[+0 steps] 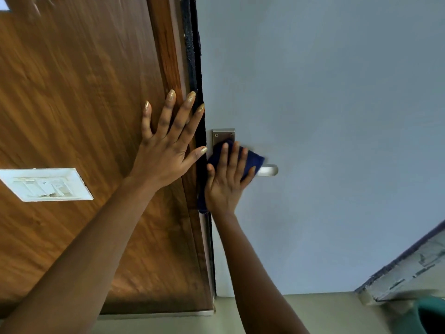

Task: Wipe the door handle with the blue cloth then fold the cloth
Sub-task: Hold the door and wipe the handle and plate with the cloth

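A silver lever door handle point(269, 170) with a metal backplate point(223, 135) sits on the pale grey-blue door point(325, 116). My right hand point(226, 182) presses the dark blue cloth point(251, 160) over the handle, so only the lever's tip and the plate's top show. A tail of the cloth hangs below my palm at the door's edge. My left hand point(166, 145) lies flat with fingers spread on the brown wooden frame panel point(72, 104), just left of the handle, holding nothing.
A white switch plate point(45, 184) is mounted on the wooden panel at the left. A dark gap runs between the frame and the door. The beige floor point(313, 314) lies below, with a teal container point(431, 314) at the bottom right corner.
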